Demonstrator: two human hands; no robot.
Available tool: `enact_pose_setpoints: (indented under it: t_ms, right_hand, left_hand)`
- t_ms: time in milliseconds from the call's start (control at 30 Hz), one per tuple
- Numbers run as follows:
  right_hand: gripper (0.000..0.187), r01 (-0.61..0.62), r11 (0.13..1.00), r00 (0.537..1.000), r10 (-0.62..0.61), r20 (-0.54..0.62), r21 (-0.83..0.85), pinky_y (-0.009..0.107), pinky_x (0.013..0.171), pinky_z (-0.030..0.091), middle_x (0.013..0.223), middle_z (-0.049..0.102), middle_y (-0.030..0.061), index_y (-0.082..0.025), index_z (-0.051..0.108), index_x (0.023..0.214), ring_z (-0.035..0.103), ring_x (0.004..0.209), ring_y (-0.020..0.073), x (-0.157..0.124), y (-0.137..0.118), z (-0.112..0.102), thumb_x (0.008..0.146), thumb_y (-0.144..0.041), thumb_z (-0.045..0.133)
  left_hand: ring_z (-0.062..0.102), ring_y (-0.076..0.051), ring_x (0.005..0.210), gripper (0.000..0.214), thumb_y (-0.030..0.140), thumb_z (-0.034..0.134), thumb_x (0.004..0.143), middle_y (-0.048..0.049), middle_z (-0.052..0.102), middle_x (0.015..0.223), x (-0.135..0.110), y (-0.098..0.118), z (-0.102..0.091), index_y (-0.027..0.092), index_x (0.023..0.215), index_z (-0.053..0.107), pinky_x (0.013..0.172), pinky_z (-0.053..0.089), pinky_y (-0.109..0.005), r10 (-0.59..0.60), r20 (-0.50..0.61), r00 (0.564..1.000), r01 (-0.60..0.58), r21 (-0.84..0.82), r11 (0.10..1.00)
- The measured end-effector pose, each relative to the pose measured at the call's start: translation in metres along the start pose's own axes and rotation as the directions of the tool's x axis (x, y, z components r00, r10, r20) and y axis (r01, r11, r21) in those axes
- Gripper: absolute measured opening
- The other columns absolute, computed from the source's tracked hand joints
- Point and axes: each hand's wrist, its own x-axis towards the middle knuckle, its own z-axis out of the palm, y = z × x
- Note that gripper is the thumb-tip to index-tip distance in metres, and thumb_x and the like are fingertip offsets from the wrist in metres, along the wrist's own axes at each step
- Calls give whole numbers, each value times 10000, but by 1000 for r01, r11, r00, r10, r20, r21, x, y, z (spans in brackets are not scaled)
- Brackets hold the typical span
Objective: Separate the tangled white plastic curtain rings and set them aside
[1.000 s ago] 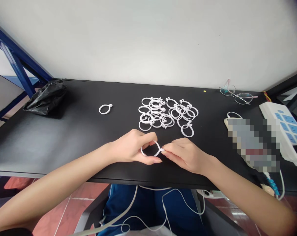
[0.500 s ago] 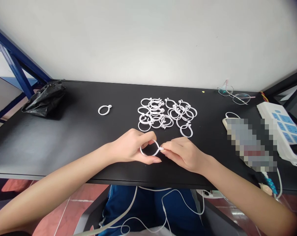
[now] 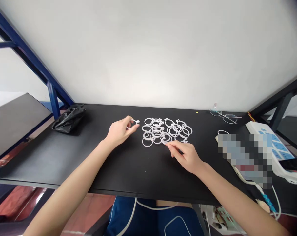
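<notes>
Fig.: The left hand (image 3: 120, 131) and right hand (image 3: 185, 157) were bare, with uncovered forearms (image 3: 76, 167). Dark blue trousers (image 3: 121, 216) covered the lap, crossed by a thin white cable (image 3: 132, 216).

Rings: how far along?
Done: no separate finished group shows. In hand: the left hand holds one ring; the right hand has its fingertips at the front edge of the pile of white plastic rings. Left: that pile, heaped on the black desk.

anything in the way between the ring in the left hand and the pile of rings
Nothing visible: the ring pinched in the left hand sits just left of the pile of white rings, with only the black desk between them.
</notes>
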Motion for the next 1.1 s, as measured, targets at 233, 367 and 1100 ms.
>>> enact_pose_setpoints:
  t_ms: [233, 367, 1100]
  right_hand:
    - [240, -120, 993, 993, 120, 12, -16, 226, 512, 392, 587, 544, -24, -187, 616, 869, 509, 504, 102, -1, 9, -4, 991, -296, 440]
    - [249, -118, 993, 993, 119, 3, -21, 228, 498, 381, 590, 542, -21, -192, 616, 863, 488, 495, 101, 0, 9, -5, 990, -303, 434]
    - [281, -122, 991, 992, 122, -9, -48, 230, 519, 404, 569, 567, -21, -178, 618, 818, 526, 481, 104, 2, 11, -3, 987, -320, 443]
  left_hand:
    - [668, -223, 826, 429, 549, 410, 942, -95, 629, 1106, 5, -38, -17, 164, 1040, 572, 611, 454, -271, -232, -37, 972, 230, 361, 904]
    - [642, -290, 989, 445, 569, 432, 922, -103, 652, 1009, 2, -46, -16, 163, 952, 611, 703, 487, -302, -292, 123, 949, 195, 500, 844]
    - [576, -230, 1086, 392, 464, 421, 956, -95, 651, 1137, -10, 8, 12, 187, 1199, 555, 1159, 172, -514, 230, 10, 973, -230, 66, 971]
